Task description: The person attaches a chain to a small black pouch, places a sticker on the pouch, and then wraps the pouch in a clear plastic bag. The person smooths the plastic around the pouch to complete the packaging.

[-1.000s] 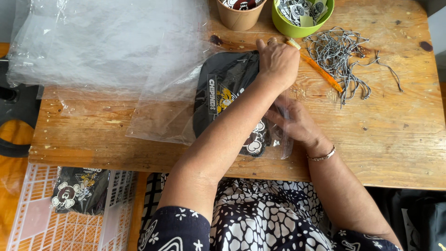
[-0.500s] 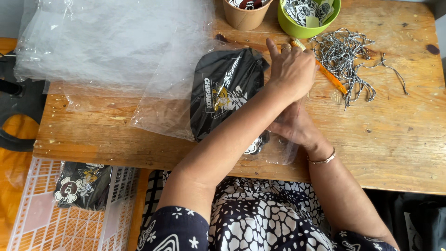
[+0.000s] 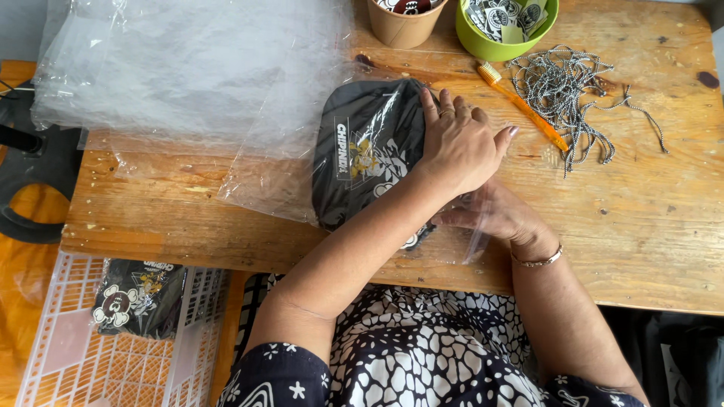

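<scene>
Black pouch (image 3: 367, 154), bagged in slippery clear film, laid on table (image 3: 641, 218); judged soft, light, best gripped at edges. Pressed flat under left hand (image 3: 460, 143); film pinched by right hand (image 3: 494, 215).

The left hand (image 3: 461, 143) has dropped from the orange brush (image 3: 523, 105); it now lies flat on the bagged black garment (image 3: 367, 151).

The table (image 3: 641, 226) is rough, worn wood. The bag (image 3: 286, 181) is clear, glossy plastic film. The black pouch (image 3: 362, 151) is matt cloth. The bowl (image 3: 490, 49) is smooth plastic.
</scene>
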